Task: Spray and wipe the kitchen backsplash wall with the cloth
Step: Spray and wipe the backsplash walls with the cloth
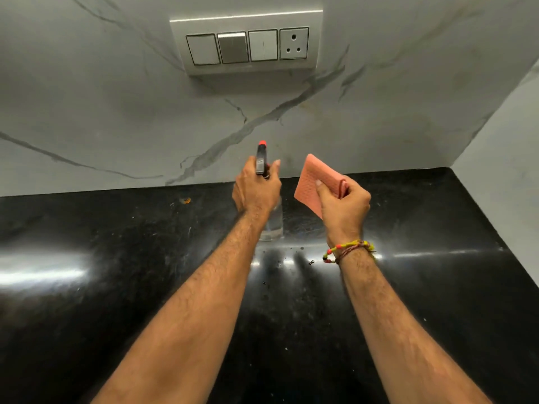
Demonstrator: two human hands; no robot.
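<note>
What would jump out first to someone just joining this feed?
The two hands at centre frame: the left hand grips a spray bottle with its red nozzle aimed at the marble backsplash, and the right hand holds a pink cloth beside it. Above them sits a switch panel; below lies a glossy black countertop.

Glossy black stone counter [116, 258]; textured cloth [309, 182].

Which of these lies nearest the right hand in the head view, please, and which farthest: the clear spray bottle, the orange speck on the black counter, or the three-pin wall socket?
From the right hand:
1. Clear spray bottle with black, red-tipped nozzle, just to its left, gripped by the left hand.
2. Three-pin wall socket, up on the marble backsplash.
3. Orange speck, far left on the black counter.
</note>
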